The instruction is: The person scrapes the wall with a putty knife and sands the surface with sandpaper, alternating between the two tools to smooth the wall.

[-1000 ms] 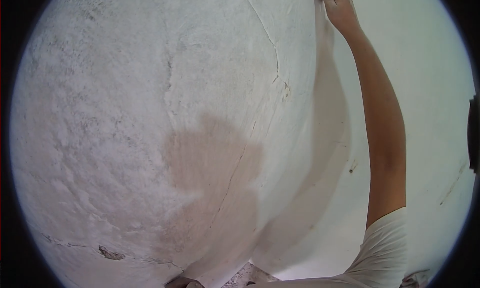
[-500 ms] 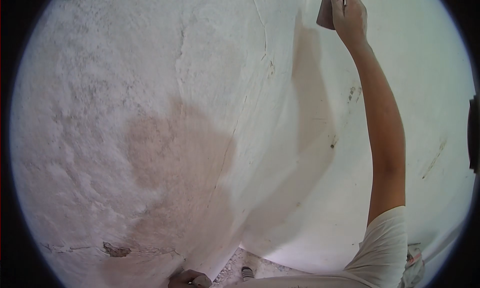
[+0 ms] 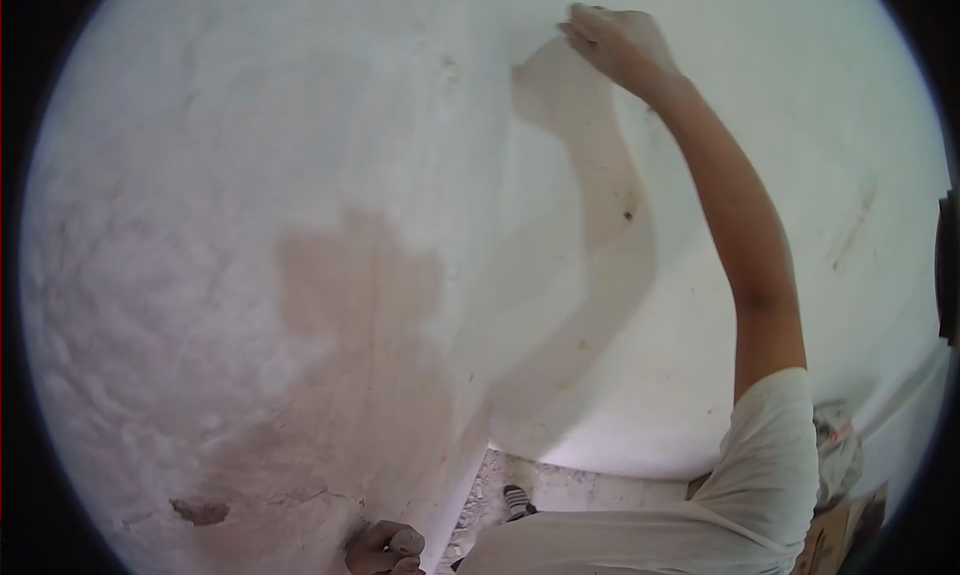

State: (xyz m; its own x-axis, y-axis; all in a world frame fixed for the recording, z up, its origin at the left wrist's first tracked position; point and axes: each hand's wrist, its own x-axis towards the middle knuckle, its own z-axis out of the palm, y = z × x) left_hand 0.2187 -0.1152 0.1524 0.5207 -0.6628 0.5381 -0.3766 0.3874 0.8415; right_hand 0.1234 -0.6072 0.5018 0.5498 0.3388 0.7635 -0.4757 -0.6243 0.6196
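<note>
My right hand (image 3: pixel 622 47) is raised against the pale plastered wall (image 3: pixel 760 175), fingers closed and bent to the left. The flat scraper it held half a second earlier is turned out of sight behind the hand. At the bottom, my left hand (image 3: pixel 372 549) is closed close to the left wall (image 3: pixel 130 305), with a rounded pale end showing at its fingers; I cannot tell what it holds. Shadows of my head and right arm fall over the corner between the walls.
A broken hole (image 3: pixel 200 512) marks the lower left wall, and a small dark hole (image 3: pixel 628 215) the right one. Rubble lies on the floor (image 3: pixel 560 483) by a striped shoe (image 3: pixel 517 501). A cardboard box (image 3: pixel 828 540) and a crumpled bag (image 3: pixel 838 455) stand lower right.
My right hand has moved left and slightly down, turning so that the scraper blade no longer shows. My left hand has come slightly further up into view. The whole view has shifted.
</note>
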